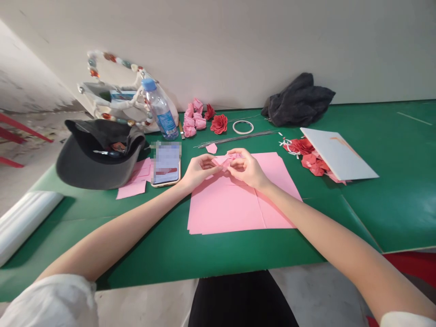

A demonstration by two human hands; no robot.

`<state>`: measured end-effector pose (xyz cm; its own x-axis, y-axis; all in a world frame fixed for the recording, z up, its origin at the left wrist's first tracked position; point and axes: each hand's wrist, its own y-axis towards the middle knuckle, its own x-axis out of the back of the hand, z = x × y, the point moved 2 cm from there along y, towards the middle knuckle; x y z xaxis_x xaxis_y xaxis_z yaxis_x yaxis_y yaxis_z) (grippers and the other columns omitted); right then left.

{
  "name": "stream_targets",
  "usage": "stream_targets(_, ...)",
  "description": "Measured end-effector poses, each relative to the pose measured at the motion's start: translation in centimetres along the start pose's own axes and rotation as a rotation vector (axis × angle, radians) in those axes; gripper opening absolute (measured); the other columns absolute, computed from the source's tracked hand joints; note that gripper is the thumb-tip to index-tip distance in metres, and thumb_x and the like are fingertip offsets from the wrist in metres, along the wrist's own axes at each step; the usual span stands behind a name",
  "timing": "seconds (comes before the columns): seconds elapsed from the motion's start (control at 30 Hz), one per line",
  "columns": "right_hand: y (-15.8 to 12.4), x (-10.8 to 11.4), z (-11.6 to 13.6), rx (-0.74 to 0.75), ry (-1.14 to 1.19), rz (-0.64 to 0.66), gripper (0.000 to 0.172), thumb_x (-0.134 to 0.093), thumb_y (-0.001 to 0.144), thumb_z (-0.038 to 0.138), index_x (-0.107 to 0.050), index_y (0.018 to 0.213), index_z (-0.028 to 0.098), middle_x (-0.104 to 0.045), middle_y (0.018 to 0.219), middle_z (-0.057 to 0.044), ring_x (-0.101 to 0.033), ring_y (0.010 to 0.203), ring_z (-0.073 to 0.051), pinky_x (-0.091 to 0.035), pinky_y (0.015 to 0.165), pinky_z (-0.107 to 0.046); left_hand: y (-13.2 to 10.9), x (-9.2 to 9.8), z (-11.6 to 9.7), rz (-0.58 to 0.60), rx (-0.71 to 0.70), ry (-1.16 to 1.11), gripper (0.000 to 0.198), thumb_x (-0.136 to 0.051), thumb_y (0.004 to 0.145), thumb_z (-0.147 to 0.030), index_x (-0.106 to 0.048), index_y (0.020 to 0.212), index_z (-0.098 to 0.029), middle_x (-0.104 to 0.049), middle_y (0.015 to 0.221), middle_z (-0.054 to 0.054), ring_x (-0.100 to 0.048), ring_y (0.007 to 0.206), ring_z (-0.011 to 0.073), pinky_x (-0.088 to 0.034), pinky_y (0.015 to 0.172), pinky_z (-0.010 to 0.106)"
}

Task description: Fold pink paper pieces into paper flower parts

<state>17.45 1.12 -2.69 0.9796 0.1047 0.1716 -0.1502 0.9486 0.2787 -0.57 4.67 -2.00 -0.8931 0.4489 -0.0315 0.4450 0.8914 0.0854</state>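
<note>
My left hand (201,169) and my right hand (244,169) meet above a stack of pink paper sheets (226,206), and both pinch a small folded piece of pink paper (225,160) between their fingers. A small loose pink paper scrap (211,148) lies just beyond my left hand. Parts of the folded piece are hidden by my fingers. A bundle of thin metal wires (235,138) lies on the green table top (190,245) beyond my hands.
Beyond the paper stand a water bottle (161,110), a bead-handled bag (112,97), pink paper flowers (193,119) and a red paper rose (218,123). A black cap (98,154) and a phone (166,163) lie left; red paper pieces (304,156) and a white board (337,152) lie right.
</note>
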Motion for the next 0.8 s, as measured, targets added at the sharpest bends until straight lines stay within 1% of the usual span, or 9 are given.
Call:
stream_targets(0.17, -0.1, 0.1, 0.6, 0.000, 0.018, 0.052, 0.039, -0.057, 0.087, 0.028, -0.048, 0.124, 0.021, -0.073, 0.083, -0.002, -0.072, 0.079, -0.017, -0.055, 0.083, -0.034, 0.0, 0.0, -0.2, -0.016, -0.003, -0.001, 0.041, -0.084, 0.061, -0.034, -0.060, 0.088, -0.014, -0.068, 0.079, 0.002, -0.068, 0.074, 0.0169, -0.053, 0.071, 0.029)
stream_targets(0.27, -0.1, 0.2, 0.9, -0.006, 0.013, 0.039, 0.037, -0.052, 0.090, 0.032, -0.049, 0.125, 0.020, -0.073, 0.080, -0.002, -0.071, 0.079, -0.017, -0.054, 0.083, -0.035, 0.0, 0.0, -0.3, -0.018, 0.000, -0.009, 0.039, -0.083, 0.062, -0.033, -0.060, 0.087, -0.014, -0.068, 0.079, 0.002, -0.068, 0.073, 0.0158, -0.053, 0.070, 0.028)
stream_targets(0.33, -0.1, 0.3, 1.0, 0.001, 0.009, 0.003, 0.037, -0.055, 0.089, 0.033, -0.052, 0.122, 0.019, -0.073, 0.084, -0.004, -0.070, 0.084, -0.019, -0.054, 0.084, -0.035, 0.0, -0.1, -0.4, -0.017, 0.003, -0.015, 0.038, -0.083, 0.063, -0.032, -0.060, 0.086, -0.014, -0.068, 0.079, 0.001, -0.068, 0.073, 0.0151, -0.052, 0.069, 0.027)
stream_targets(0.4, 0.0, 0.3, 0.9, 0.016, 0.002, -0.026, 0.039, -0.063, 0.083, 0.034, -0.055, 0.119, 0.020, -0.072, 0.088, -0.004, -0.069, 0.088, -0.019, -0.053, 0.085, -0.035, -0.1, -0.1, -0.4, -0.007, 0.003, -0.013, 0.038, -0.083, 0.063, -0.031, -0.059, 0.086, -0.014, -0.067, 0.078, 0.001, -0.068, 0.073, 0.0153, -0.053, 0.068, 0.026)
stream_targets(0.5, 0.0, 0.4, 0.6, 0.030, -0.013, -0.037, 0.040, -0.069, 0.078, 0.031, -0.058, 0.115, 0.021, -0.069, 0.082, -0.001, -0.068, 0.084, -0.019, -0.053, 0.085, -0.036, -0.2, -0.2, -0.3, 0.029, 0.000, 0.020, 0.037, -0.083, 0.063, -0.032, -0.059, 0.085, -0.014, -0.067, 0.078, 0.002, -0.068, 0.073, 0.0165, -0.053, 0.066, 0.026)
stream_targets(0.6, 0.0, 0.5, 0.6, 0.026, -0.010, -0.014, 0.036, -0.066, 0.080, 0.029, -0.060, 0.114, 0.021, -0.065, 0.074, 0.001, -0.067, 0.083, -0.019, -0.052, 0.085, -0.037, -0.3, -0.3, -0.3, 0.057, -0.003, 0.063, 0.036, -0.082, 0.064, -0.032, -0.060, 0.085, -0.014, -0.068, 0.078, 0.004, -0.068, 0.069, 0.0162, -0.051, 0.060, 0.024)
stream_targets(0.67, 0.0, 0.5, 0.8, 0.020, -0.009, -0.001, 0.037, -0.064, 0.082, 0.029, -0.060, 0.118, 0.022, -0.064, 0.074, 0.002, -0.066, 0.083, -0.019, -0.051, 0.085, -0.037, -0.3, -0.3, -0.2, 0.062, -0.006, 0.077, 0.036, -0.082, 0.065, -0.032, -0.060, 0.087, -0.014, -0.068, 0.078, 0.004, -0.068, 0.068, 0.0161, -0.050, 0.058, 0.024)
stream_targets(0.73, 0.0, 0.6, 1.1, 0.024, -0.016, -0.001, 0.032, -0.061, 0.084, 0.031, -0.062, 0.115, 0.023, -0.067, 0.079, 0.000, -0.066, 0.086, -0.019, -0.050, 0.086, -0.037, -0.3, -0.3, -0.2, 0.066, -0.012, 0.083, 0.035, -0.081, 0.066, -0.032, -0.061, 0.089, -0.014, -0.069, 0.079, 0.004, -0.068, 0.069, 0.0165, -0.050, 0.059, 0.024)
stream_targets(0.8, 0.0, 0.6, 1.4, 0.036, -0.023, -0.015, 0.024, -0.057, 0.087, 0.035, -0.066, 0.106, 0.022, -0.069, 0.091, -0.003, -0.065, 0.089, -0.018, -0.050, 0.087, -0.036, -0.3, -0.3, -0.2, 0.082, -0.023, 0.096, 0.033, -0.079, 0.068, -0.031, -0.062, 0.091, -0.014, -0.070, 0.081, 0.005, -0.068, 0.071, 0.0167, -0.051, 0.062, 0.025)
